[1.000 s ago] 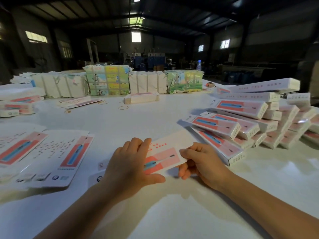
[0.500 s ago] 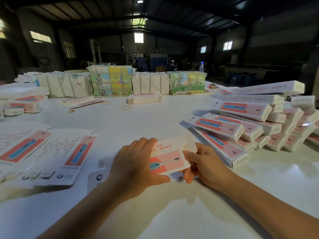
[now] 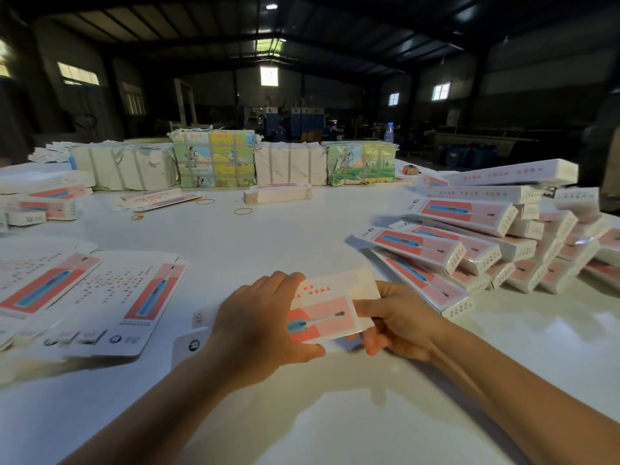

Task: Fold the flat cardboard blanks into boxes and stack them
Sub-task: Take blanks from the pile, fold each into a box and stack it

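A white and pink cardboard blank (image 3: 327,308) with a blue toothbrush picture lies partly folded in front of me on the white table (image 3: 268,236). My left hand (image 3: 258,322) covers its left half, fingers curled over the far edge and thumb under the near edge. My right hand (image 3: 397,322) grips its right end, thumb on top of the end flap. Flat blanks (image 3: 100,297) lie spread at the left. Folded boxes (image 3: 476,236) are piled in a leaning stack at the right.
Bundled packs of printed card (image 3: 214,159) stand in a row at the far side, with a small stack of blanks (image 3: 276,194) in front of them. Rubber bands (image 3: 243,211) lie loose mid-table. More boxes (image 3: 43,203) sit at the far left.
Both hands have lifted the blank slightly off the table and turned its right end up. My right thumb has moved on top of the end flap.
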Demonstrator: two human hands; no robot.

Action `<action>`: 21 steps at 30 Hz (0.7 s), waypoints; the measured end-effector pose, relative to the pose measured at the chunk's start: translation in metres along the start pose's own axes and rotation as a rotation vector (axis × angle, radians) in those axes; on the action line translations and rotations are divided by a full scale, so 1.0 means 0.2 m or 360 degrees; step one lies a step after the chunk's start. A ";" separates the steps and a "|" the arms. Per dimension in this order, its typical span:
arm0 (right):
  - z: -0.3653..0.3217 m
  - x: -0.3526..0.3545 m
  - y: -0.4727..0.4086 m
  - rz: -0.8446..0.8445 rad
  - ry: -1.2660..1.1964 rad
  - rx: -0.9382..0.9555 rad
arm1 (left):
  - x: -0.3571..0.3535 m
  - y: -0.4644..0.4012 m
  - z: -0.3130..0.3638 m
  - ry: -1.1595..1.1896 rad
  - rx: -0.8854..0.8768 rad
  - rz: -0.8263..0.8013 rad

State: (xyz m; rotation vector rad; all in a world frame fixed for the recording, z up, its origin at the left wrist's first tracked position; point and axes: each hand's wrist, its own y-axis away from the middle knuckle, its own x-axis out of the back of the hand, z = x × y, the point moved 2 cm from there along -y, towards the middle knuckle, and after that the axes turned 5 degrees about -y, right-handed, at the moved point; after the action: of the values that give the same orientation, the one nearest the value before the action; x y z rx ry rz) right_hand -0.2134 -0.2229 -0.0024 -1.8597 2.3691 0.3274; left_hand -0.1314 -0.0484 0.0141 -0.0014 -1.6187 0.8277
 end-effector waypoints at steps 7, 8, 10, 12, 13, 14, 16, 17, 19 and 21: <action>0.02 0.02 -0.02 0.0231 0.0324 0.0222 | -0.01 -0.02 -0.03 -0.0087 0.0114 -0.0099; 0.03 0.02 -0.02 0.0231 0.0299 0.0220 | -0.02 -0.02 -0.04 -0.0075 0.0120 -0.0113; 0.03 0.01 -0.02 0.0207 0.0240 0.0209 | -0.04 -0.02 -0.05 -0.0053 0.0119 -0.0151; 0.04 0.01 -0.03 0.0193 0.0199 0.0197 | -0.05 -0.02 -0.07 -0.0029 0.0125 -0.0165; 0.04 0.01 -0.04 0.0196 0.0190 0.0195 | -0.06 -0.01 -0.08 -0.0037 0.0118 -0.0158; 0.04 0.01 -0.04 0.0200 0.0182 0.0192 | -0.07 -0.01 -0.09 -0.0056 0.0109 -0.0146; 0.05 0.00 -0.05 0.0201 0.0135 0.0184 | -0.08 -0.02 -0.10 -0.0079 0.0099 -0.0142; 0.05 0.00 -0.05 0.0206 0.0106 0.0183 | -0.09 -0.01 -0.11 -0.0057 0.0094 -0.0164; 0.04 0.01 -0.05 0.0239 0.0046 0.0177 | -0.09 0.00 -0.11 0.0041 0.0080 -0.0243; 0.02 0.02 -0.04 0.0274 -0.0019 0.0177 | -0.08 0.00 -0.11 0.0147 0.0066 -0.0289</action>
State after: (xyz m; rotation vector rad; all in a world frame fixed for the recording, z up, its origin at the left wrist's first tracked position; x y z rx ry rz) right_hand -0.2071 -0.2271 -0.0087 -1.6070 2.4899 0.2164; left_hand -0.1082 -0.0436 -0.0005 0.1335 -1.4905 0.7108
